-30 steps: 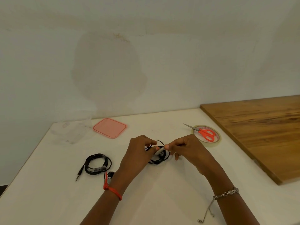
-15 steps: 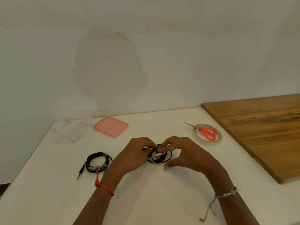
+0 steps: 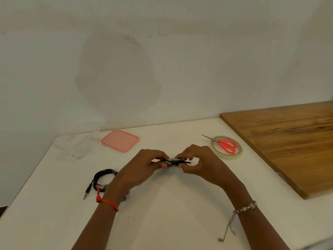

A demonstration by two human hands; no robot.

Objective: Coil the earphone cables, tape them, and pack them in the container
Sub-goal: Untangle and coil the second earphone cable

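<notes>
A coiled black earphone cable (image 3: 172, 161) with a strip of clear tape around it is pinched between both hands, raised a little over the white table. My left hand (image 3: 142, 168) grips its left side, my right hand (image 3: 200, 163) its right side. A second black coil (image 3: 103, 177), taped, lies on the table at the left with its jack plug (image 3: 87, 193) pointing toward me; my left wrist hides part of it. The clear container (image 3: 79, 143) stands at the back left, with its pink lid (image 3: 120, 140) lying beside it. The tape roll (image 3: 237, 154) lies at the right.
Orange-handled scissors (image 3: 226, 145) rest on top of the tape roll. A wooden board (image 3: 288, 141) covers the right side of the white table (image 3: 171, 213). The wall runs close behind the table.
Both hands have lifted the coil off the table and turned it edge-on, the fingers now pressing around the taped spot. The second coil, scissors, tape and lid have stayed in place.
</notes>
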